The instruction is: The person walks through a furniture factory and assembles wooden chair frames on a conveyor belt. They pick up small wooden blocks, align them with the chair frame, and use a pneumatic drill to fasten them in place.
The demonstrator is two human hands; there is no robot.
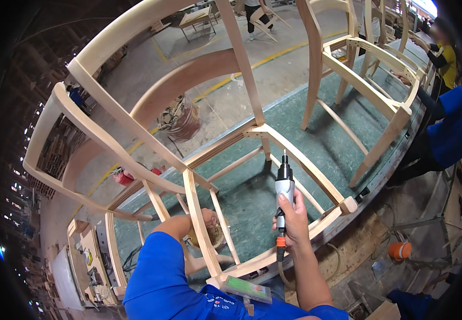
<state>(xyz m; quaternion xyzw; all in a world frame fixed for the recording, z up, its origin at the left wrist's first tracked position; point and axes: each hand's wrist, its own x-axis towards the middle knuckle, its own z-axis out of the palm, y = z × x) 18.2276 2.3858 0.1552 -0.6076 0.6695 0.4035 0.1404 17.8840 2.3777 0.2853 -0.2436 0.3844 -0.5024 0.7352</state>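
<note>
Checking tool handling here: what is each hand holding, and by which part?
Right hand grips an air screwdriver around its body, bit up. Left hand is inside the chair frame; what it holds cannot be told.

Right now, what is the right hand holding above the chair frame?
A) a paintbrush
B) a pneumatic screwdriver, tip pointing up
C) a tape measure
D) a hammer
B: the right hand wraps a grey pneumatic screwdriver with its tip pointing up and an orange fitting at the bottom, just inside the unfinished wooden chair frame.

a green rectangular badge (246,289) hangs at the person's chest.
</note>
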